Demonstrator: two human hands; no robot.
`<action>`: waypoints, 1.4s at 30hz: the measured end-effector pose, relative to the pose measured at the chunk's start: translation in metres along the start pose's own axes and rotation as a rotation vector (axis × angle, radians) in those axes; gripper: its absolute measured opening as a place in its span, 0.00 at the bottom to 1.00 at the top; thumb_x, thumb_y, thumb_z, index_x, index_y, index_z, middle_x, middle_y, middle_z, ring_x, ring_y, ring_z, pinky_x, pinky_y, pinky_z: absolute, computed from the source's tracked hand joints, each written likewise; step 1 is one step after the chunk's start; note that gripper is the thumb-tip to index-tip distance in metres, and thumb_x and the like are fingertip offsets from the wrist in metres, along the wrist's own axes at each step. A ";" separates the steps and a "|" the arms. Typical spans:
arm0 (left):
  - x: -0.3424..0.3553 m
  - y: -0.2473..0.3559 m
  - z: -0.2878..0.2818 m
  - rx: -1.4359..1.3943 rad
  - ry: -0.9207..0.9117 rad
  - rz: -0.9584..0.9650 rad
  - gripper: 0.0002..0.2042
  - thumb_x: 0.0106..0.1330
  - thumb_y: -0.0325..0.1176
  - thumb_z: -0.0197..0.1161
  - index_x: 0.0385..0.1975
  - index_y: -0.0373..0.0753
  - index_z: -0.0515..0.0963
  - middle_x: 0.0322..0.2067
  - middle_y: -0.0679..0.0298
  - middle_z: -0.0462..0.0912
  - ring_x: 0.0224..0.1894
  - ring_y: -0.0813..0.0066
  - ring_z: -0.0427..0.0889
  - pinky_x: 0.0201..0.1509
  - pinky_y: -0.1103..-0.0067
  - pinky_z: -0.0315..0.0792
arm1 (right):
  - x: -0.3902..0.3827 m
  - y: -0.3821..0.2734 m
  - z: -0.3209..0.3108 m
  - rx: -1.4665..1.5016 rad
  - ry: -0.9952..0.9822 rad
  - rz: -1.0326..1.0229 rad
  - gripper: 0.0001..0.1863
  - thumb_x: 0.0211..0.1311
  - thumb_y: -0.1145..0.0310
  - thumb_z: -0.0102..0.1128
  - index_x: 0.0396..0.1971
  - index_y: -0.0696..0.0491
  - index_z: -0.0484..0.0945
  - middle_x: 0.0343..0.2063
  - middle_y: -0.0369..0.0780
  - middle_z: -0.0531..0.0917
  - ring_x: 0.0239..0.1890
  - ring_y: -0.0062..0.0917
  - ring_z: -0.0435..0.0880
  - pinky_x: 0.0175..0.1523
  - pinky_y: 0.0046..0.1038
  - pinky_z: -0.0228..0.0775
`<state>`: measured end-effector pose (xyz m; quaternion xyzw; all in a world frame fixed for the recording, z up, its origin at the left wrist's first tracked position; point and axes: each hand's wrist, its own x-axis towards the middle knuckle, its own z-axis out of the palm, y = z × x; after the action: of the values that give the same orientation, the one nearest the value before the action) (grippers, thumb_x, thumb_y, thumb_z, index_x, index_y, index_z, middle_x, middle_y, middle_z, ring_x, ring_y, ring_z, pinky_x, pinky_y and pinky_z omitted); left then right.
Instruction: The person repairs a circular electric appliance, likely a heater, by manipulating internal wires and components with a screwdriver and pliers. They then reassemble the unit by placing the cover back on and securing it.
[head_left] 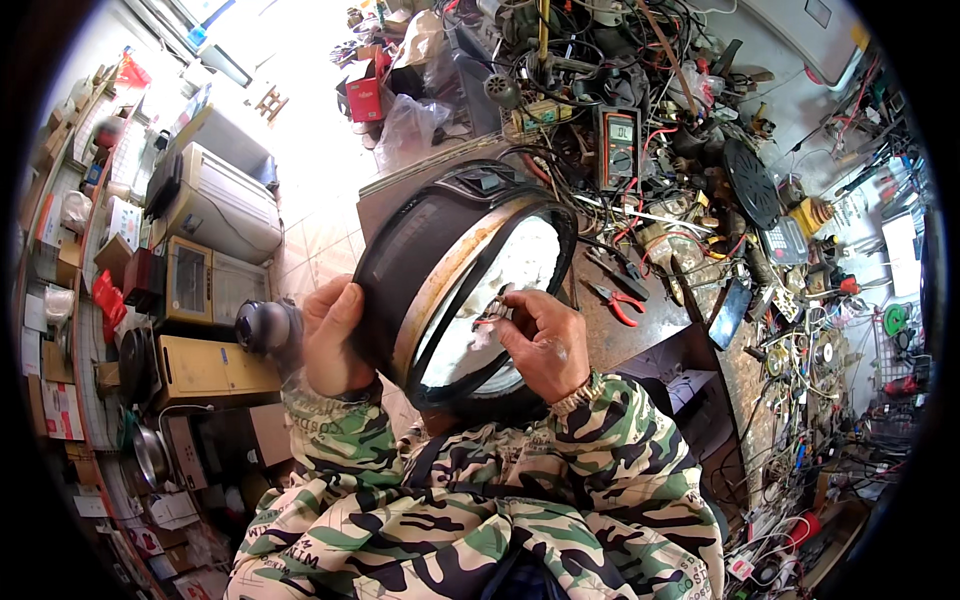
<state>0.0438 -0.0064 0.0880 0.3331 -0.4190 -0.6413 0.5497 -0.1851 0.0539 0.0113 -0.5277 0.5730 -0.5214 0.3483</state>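
Between the two hands of the person at the desk (612, 345): one round appliance housing (395, 255), black outside, tipped so that its open face turns rightward. Inside the mouth, a white fluffy lining (525, 255); around it, a metal band (432, 285), stained brown. On the far side, a control panel (487, 180). Whether lap or desk bears the weight, a bystander cannot tell.

Risks, as judged: housing rounded and tilted, liable to roll or slip should the steadying grip loosen; lead liable to tear, or to drag lining out, if pulled hard.

Left hand (335, 335): at the housing's left side, gripping, thumb against the wall, other fingers partly hidden. Right hand (548, 345): at the mouth, thumb and fingertips pinching what seems a small reddish lead (486, 321); its far end not made out.

Right of the housing, on the desk: red-handled pliers (611, 295), apart from both hands. Beyond: one multimeter (620, 148); tangled cables (580, 50); one black disc (752, 183). Well to the left: one beige box-shaped appliance (220, 205); loaded shelves (80, 240).
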 end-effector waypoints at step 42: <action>0.056 -0.099 0.044 -0.458 -0.132 -0.437 0.21 0.81 0.42 0.52 0.61 0.33 0.78 0.58 0.53 0.86 0.58 0.59 0.85 0.68 0.63 0.75 | -0.071 0.101 -0.100 0.885 0.143 0.320 0.28 0.82 0.51 0.52 0.68 0.58 0.73 0.53 0.36 0.84 0.51 0.18 0.83 0.53 0.23 0.77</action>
<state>-0.0469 -0.0492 0.0187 0.2405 -0.2170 -0.8421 0.4312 -0.2901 0.1351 -0.0755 -0.1968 0.3925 -0.6903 0.5751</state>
